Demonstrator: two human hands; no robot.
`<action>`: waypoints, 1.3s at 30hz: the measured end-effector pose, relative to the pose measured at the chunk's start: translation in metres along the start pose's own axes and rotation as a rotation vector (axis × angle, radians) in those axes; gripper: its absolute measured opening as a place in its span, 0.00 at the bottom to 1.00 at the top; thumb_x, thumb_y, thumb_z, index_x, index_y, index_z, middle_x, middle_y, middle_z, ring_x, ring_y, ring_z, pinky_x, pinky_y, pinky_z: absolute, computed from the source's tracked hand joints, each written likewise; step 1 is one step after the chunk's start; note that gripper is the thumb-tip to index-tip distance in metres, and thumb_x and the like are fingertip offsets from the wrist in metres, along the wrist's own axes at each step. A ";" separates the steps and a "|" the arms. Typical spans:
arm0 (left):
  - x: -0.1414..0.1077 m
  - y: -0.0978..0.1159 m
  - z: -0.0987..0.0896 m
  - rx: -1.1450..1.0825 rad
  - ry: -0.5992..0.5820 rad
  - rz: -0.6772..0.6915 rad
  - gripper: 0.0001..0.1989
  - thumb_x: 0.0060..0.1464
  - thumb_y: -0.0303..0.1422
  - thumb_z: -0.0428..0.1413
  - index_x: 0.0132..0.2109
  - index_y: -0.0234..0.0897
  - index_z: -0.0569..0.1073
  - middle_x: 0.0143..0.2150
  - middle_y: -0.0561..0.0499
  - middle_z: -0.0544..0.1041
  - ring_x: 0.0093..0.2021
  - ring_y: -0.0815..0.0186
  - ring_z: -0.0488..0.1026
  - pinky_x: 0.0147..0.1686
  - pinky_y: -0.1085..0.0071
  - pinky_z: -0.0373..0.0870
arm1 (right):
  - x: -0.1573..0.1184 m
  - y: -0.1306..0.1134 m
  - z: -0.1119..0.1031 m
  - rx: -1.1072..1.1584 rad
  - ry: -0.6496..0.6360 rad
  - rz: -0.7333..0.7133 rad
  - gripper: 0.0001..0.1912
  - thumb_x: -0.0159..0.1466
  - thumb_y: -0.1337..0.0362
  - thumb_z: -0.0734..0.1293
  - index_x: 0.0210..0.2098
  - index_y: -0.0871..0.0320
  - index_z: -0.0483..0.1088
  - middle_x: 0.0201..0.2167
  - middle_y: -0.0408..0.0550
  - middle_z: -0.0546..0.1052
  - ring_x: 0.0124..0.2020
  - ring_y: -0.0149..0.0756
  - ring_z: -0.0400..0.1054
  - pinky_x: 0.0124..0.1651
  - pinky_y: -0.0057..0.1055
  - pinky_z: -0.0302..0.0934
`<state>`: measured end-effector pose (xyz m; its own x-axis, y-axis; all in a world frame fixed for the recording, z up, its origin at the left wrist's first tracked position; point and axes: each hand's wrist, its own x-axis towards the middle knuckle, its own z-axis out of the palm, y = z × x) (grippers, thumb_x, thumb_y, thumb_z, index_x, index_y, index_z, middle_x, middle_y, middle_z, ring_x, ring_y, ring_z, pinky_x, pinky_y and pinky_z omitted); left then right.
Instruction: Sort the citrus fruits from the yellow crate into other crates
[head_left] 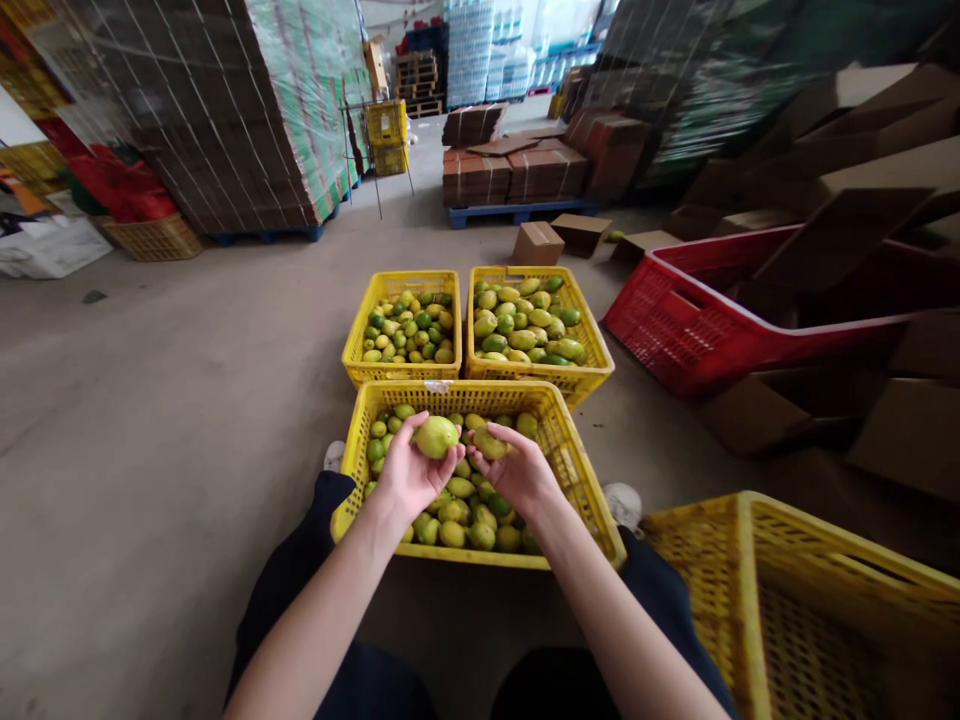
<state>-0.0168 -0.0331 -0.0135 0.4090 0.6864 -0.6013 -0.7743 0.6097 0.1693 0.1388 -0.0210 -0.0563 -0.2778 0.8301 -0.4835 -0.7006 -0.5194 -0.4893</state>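
My left hand (411, 472) is closed around a yellow-green lemon (436, 437), its fingers curled beneath the fruit. Beside it, my right hand (521, 470) grips another lemon (489, 444), partly covered by the thumb and fingers. Both hands are over the near yellow crate (592, 490), which holds many green and yellow lemons (452, 533). Behind it stand two more yellow crates. The back left crate (402, 276) contains smaller-looking green and yellow fruit, and the back right crate (598, 352) contains larger, longer ones.
A large yellow crate (742, 560) stands close on my right. Beyond it lie a red crate (660, 310) and loose cardboard boxes (795, 420). Stacked cardboard rests on a blue pallet (517, 213) ahead. A wrapped pallet load (217, 110) rises at the left.
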 end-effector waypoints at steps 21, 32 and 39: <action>0.004 -0.007 -0.001 0.018 0.015 0.006 0.14 0.56 0.34 0.51 0.43 0.24 0.70 0.30 0.42 0.75 0.27 0.66 0.75 0.23 0.77 0.75 | 0.002 0.001 -0.003 0.034 0.017 0.034 0.03 0.55 0.72 0.65 0.26 0.61 0.71 0.24 0.48 0.79 0.23 0.30 0.72 0.29 0.22 0.69; 0.007 -0.008 0.000 0.016 0.032 0.025 0.14 0.55 0.33 0.51 0.43 0.25 0.70 0.30 0.42 0.75 0.27 0.66 0.75 0.23 0.76 0.75 | 0.003 0.001 -0.004 0.016 0.014 0.041 0.03 0.55 0.71 0.65 0.27 0.59 0.71 0.24 0.46 0.79 0.23 0.29 0.72 0.28 0.23 0.69; 0.011 -0.012 0.000 0.056 0.042 0.002 0.15 0.56 0.34 0.51 0.41 0.22 0.70 0.28 0.42 0.74 0.27 0.65 0.75 0.24 0.77 0.75 | 0.000 0.000 0.003 0.027 0.050 0.057 0.06 0.56 0.72 0.63 0.26 0.59 0.71 0.23 0.46 0.78 0.21 0.29 0.70 0.26 0.22 0.69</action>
<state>-0.0034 -0.0327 -0.0221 0.3863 0.6711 -0.6328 -0.7465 0.6304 0.2128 0.1366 -0.0204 -0.0542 -0.2847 0.7877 -0.5463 -0.7020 -0.5594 -0.4408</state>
